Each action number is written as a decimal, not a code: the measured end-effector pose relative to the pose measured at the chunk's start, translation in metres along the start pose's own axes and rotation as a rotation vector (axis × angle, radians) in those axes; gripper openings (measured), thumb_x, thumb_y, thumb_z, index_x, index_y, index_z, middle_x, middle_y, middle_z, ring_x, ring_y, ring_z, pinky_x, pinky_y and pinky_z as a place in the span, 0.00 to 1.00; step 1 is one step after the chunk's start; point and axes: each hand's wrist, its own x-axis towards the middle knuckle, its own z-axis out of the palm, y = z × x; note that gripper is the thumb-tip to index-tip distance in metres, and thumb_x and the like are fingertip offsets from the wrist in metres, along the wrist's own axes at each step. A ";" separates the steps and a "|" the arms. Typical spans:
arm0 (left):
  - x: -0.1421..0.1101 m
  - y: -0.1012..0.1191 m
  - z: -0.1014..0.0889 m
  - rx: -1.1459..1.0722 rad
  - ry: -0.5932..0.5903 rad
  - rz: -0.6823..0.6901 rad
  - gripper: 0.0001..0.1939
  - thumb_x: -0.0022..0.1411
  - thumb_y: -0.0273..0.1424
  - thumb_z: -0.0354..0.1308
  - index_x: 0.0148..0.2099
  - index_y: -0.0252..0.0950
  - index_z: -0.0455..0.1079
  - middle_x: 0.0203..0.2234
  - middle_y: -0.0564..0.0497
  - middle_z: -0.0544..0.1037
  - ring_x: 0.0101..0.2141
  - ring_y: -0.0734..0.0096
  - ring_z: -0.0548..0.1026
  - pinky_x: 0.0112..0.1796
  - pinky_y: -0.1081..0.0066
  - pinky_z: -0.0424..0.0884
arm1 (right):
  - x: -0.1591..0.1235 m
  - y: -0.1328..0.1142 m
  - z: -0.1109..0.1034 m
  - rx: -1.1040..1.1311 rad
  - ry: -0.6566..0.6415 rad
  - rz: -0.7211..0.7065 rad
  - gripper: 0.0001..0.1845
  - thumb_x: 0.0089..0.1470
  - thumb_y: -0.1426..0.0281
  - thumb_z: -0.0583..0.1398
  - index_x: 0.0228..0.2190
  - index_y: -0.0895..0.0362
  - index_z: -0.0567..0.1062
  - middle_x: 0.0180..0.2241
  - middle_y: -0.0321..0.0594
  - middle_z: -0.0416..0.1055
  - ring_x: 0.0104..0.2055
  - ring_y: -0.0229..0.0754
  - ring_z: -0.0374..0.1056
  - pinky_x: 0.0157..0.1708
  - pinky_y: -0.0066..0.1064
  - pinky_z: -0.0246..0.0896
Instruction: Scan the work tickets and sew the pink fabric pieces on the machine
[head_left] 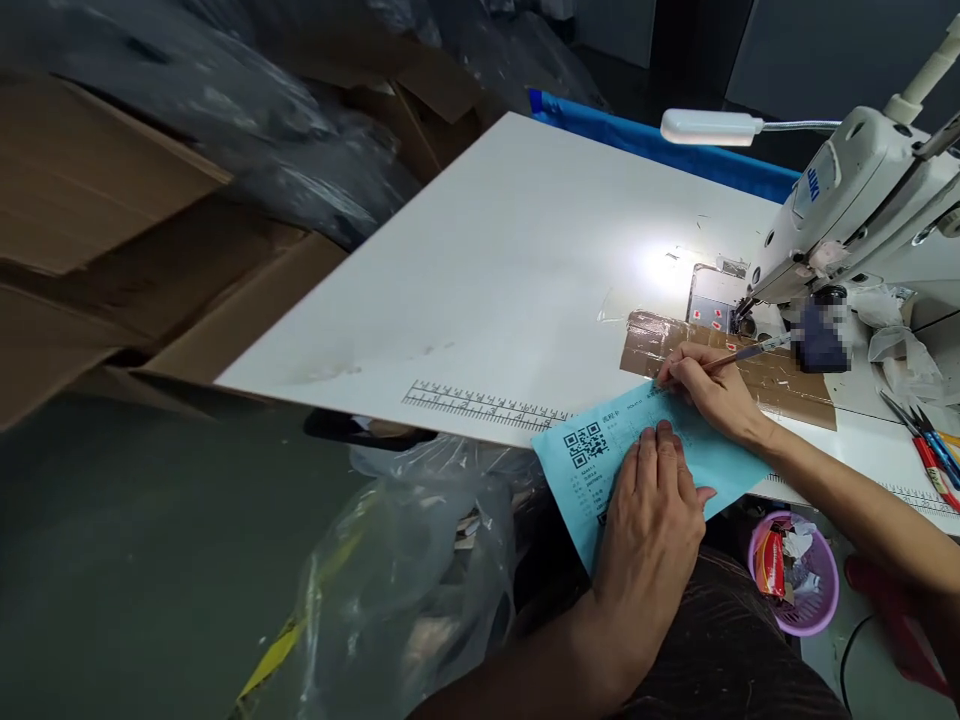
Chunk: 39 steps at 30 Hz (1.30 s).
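A light blue printed sheet (559, 465) with a QR code lies over the front edge of the white table, its near part hanging past the edge. My left hand (654, 500) rests flat on the sheet, fingers stretched out side by side. In my right hand (709, 390) a pen (750, 350) is pinched, its tip down at the sheet's upper edge and its back end leaning to the right. Just beyond the sheet lies a brown taped strip (652, 345), below the needle area of a white sewing machine (832, 200).
A lit lamp (709, 127) hangs over the white table (480, 270). Scissors (926, 450) lie at the right edge. Below stands a purple waste basket (814, 615). Cardboard boxes (97, 170) and clear plastic bags (382, 570) crowd the left and front.
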 end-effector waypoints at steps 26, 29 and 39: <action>0.008 0.004 -0.005 -0.066 -0.022 -0.039 0.16 0.64 0.30 0.59 0.47 0.20 0.75 0.40 0.31 0.79 0.45 0.53 0.77 0.46 0.60 0.77 | -0.011 0.002 0.010 -0.298 -0.041 -0.175 0.12 0.50 0.68 0.48 0.17 0.53 0.58 0.17 0.32 0.56 0.20 0.35 0.51 0.22 0.31 0.48; 0.008 0.004 -0.006 -0.061 -0.021 -0.030 0.15 0.64 0.29 0.59 0.45 0.19 0.75 0.42 0.28 0.78 0.47 0.50 0.76 0.48 0.58 0.76 | -0.011 0.001 0.010 -0.287 -0.116 -0.187 0.11 0.50 0.68 0.47 0.18 0.53 0.59 0.17 0.33 0.58 0.20 0.35 0.52 0.23 0.31 0.50; 0.006 0.006 -0.003 -0.057 -0.013 -0.044 0.16 0.62 0.28 0.60 0.46 0.18 0.75 0.42 0.31 0.79 0.47 0.50 0.77 0.49 0.59 0.76 | -0.011 0.003 0.008 -0.309 -0.074 -0.163 0.13 0.50 0.66 0.47 0.16 0.52 0.55 0.15 0.32 0.54 0.19 0.35 0.49 0.22 0.32 0.47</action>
